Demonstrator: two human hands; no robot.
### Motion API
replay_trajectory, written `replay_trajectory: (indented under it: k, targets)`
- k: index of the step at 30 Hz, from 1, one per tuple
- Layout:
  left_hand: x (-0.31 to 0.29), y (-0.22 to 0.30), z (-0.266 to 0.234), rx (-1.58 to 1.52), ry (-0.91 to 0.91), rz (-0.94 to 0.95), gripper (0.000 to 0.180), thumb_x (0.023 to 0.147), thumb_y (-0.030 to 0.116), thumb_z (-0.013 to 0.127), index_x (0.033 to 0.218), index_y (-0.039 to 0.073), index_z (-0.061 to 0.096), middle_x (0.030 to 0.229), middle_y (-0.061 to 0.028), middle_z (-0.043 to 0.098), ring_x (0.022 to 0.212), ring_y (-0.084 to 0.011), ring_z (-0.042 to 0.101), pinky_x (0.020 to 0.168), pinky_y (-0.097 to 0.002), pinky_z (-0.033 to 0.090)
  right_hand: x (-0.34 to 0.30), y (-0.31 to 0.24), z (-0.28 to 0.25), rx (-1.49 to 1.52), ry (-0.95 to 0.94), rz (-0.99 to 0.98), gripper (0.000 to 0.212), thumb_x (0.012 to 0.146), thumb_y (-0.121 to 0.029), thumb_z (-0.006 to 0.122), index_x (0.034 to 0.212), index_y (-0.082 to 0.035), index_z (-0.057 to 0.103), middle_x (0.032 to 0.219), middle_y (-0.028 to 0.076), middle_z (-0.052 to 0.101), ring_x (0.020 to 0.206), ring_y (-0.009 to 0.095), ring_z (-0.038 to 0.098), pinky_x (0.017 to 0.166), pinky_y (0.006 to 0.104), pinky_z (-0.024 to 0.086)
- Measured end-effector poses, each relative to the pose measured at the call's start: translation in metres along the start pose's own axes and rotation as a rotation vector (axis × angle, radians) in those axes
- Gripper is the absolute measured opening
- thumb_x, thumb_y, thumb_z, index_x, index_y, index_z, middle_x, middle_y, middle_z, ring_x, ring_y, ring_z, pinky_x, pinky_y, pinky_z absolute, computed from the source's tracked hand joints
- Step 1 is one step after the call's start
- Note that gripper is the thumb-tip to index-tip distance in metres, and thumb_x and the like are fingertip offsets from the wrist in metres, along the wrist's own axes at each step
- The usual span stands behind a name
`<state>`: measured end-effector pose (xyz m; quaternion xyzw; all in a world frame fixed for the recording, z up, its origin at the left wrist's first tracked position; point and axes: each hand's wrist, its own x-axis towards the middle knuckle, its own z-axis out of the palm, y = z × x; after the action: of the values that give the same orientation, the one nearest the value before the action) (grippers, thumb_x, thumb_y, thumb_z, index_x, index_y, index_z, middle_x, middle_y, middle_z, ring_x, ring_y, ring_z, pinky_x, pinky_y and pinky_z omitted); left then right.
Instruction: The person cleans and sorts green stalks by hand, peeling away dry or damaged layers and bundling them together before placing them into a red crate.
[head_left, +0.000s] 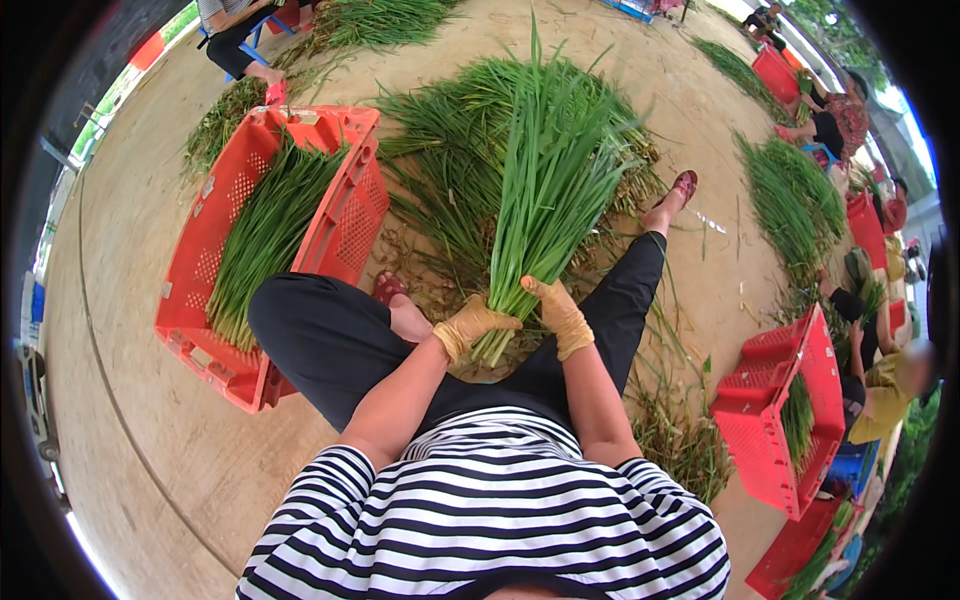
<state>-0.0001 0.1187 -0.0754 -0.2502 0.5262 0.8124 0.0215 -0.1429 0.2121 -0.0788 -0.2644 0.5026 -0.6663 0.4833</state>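
Note:
I hold a thick bunch of garlic chives point(545, 180) upright between my knees, its leaves fanning away from me and its pale stem ends toward my lap. My left hand point(474, 325), in a yellowish glove, is closed around the lower stems from the left. From the right, my right hand point(562, 312), gloved alike, grips the same stems with its thumb up along them; its other fingers are partly hidden. Beyond the bunch, a big heap of loose chives point(440, 185) lies on the ground between my feet.
At my left stands a red plastic crate point(358, 228) with chives point(270, 235) laid lengthwise inside. Another red crate point(745, 425) is at right, near a person in yellow point(880, 400). Trimmed leaves point(680, 440) litter the concrete floor point(150, 400). Other people sit by piles farther off.

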Motion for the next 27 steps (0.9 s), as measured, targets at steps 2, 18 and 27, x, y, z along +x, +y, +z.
replay_trajectory:
  k: [2, 18, 27]
  targets:
    - [-0.005, 0.006, 0.002, -0.042, 0.022, -0.046, 0.03, 0.067, 0.003, 0.07, 0.095, 0.0, 0.059, 0.081, -0.0075, 0.062, 0.069, -0.016, 0.06, 0.061, -0.0269, 0.049, -0.001, -0.018, -0.004, -0.208, -0.035, -0.002, 0.088, 0.057, -0.062, 0.069, 0.114, 0.002, 0.048, 0.108, 0.008, 0.052, 0.102, 0.019, 0.046, 0.087, 0.0324, 0.037]
    - [-0.009, 0.009, 0.004, -0.084, 0.022, 0.055, 0.04, 0.068, -0.001, 0.068, 0.103, -0.005, 0.049, 0.085, -0.0108, 0.06, 0.068, -0.0176, 0.06, 0.06, -0.0279, 0.052, 0.036, -0.168, -0.007, -1.412, 0.656, -0.746, 0.038, 0.071, -0.024, 0.067, 0.106, -0.01, 0.059, 0.123, 0.014, 0.044, 0.119, 0.027, 0.036, 0.099, 0.036, 0.028]
    - [-0.012, 0.009, 0.0, -0.059, -0.074, 0.163, 0.034, 0.072, 0.0, 0.066, 0.102, -0.003, 0.05, 0.083, -0.0099, 0.059, 0.071, -0.0174, 0.059, 0.064, -0.0282, 0.051, 0.125, -0.16, -0.076, -1.316, 0.474, -0.71, 0.016, 0.075, -0.024, 0.055, 0.083, -0.011, 0.061, 0.089, 0.011, 0.059, 0.084, 0.027, 0.055, 0.074, 0.0371, 0.044]
